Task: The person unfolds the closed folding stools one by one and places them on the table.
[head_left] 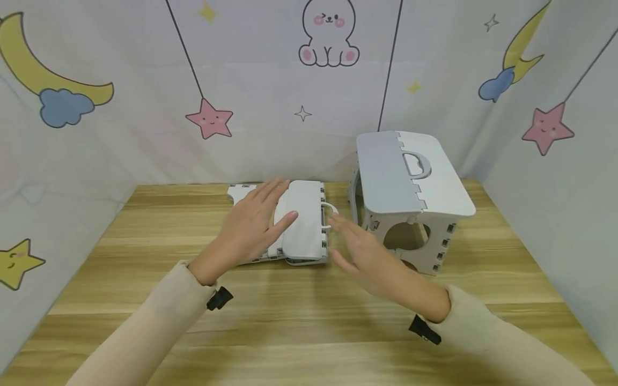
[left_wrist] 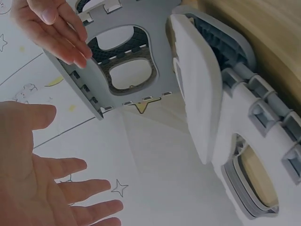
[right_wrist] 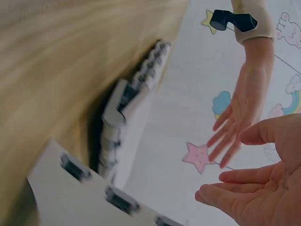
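Note:
A folded white-and-grey folding step stool (head_left: 305, 220) lies flat on the table, its small handle (head_left: 330, 206) pointing right. Above its left part hovers my left hand (head_left: 246, 225), fingers extended. My right hand (head_left: 364, 252) is held between this stool and a second, unfolded step stool (head_left: 410, 174), which stands upright with a grey-and-white top. In the left wrist view my left hand (left_wrist: 66, 179) has spread fingers and holds nothing, apart from the folded stool (left_wrist: 200, 84). The right wrist view shows my right hand (right_wrist: 263, 174) with fingers extended and nothing held.
The wood-grain table (head_left: 270, 332) reaches to a white cloth backdrop (head_left: 270, 145) printed with stars, moons and a bear. Cloth walls also rise on the left and right sides. The unfolded stool stands close to the back edge.

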The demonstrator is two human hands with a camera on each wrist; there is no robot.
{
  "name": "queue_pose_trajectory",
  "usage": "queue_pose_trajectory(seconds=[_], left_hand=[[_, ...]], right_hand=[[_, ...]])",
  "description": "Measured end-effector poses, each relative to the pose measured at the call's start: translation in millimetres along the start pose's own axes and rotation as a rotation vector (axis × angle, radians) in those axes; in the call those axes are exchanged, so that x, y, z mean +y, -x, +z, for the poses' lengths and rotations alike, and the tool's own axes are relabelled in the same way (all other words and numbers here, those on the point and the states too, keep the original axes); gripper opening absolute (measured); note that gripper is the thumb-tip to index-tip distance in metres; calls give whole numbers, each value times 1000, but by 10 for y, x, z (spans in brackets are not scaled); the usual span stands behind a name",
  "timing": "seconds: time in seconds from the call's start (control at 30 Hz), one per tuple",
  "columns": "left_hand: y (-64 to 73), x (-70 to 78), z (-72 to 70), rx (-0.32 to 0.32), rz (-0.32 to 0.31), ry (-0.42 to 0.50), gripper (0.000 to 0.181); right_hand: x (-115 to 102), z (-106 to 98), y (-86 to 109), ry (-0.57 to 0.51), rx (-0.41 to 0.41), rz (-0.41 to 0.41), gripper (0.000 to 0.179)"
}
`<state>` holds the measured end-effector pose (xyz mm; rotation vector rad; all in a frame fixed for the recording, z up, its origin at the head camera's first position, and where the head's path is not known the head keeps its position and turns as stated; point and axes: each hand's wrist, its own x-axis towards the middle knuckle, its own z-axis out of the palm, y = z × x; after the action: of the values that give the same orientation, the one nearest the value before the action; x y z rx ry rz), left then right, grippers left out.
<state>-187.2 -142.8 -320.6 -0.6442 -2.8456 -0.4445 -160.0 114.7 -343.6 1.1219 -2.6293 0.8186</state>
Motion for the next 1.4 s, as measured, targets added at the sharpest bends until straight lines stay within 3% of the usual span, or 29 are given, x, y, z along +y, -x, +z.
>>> queue_pose_trajectory(seconds=[0.17, 0.43, 0.77, 1.03, 1.4], left_hand=[[83, -143, 68, -29, -36, 8, 72], [235, -368, 190, -58, -44, -10, 67], [470, -591, 353, -253, -98, 7, 80], [642, -713, 398, -383, -142, 122, 91], [748, -769, 407, -416, -124, 121, 95]], right_hand=[[11, 197, 23, -78, -34, 145, 61], [106, 512, -20, -206, 40, 292, 58], [198, 755, -160, -344, 79, 471, 72], [241, 954, -349, -404, 152, 588, 78], [385, 1053, -515, -439, 210, 708, 84]])
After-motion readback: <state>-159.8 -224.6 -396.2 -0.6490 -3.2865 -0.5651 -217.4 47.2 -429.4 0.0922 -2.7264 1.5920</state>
